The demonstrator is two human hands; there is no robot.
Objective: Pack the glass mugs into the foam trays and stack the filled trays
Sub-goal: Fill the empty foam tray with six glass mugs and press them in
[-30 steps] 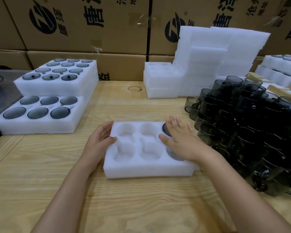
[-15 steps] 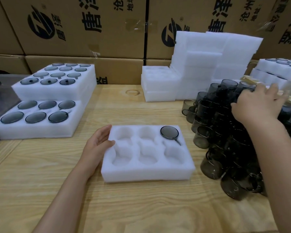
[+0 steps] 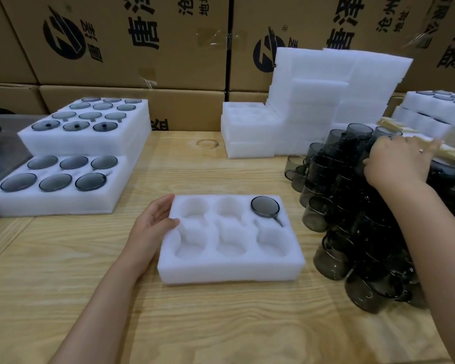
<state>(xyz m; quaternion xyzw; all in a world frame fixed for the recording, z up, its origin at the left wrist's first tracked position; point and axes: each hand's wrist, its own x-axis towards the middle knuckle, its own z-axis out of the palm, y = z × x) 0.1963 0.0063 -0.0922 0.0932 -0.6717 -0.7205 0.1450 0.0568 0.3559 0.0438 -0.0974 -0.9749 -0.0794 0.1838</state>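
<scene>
One glass mug (image 3: pixel 264 206) sits in the far right pocket of the foam tray (image 3: pixel 229 269); the other five pockets are empty. The right hand (image 3: pixel 397 164), pressing on that corner a second ago, now reaches onto the pile of mugs (image 3: pixel 352 232) at the worktop's (image 3: pixel 221 324) right. I cannot tell whether its fingers grasp one. The left hand (image 3: pixel 153 224) braces the tray's left edge, its fingers (image 3: pixel 163 206) relaxed. The first mug looks seated, and the second seems about to be fetched.

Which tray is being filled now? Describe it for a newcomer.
On the wooden table, look front and centre, between the filled stacks and the mug pile. The foam tray there, touched by the left hand, holds one mug, in its far-right pocket.
</scene>
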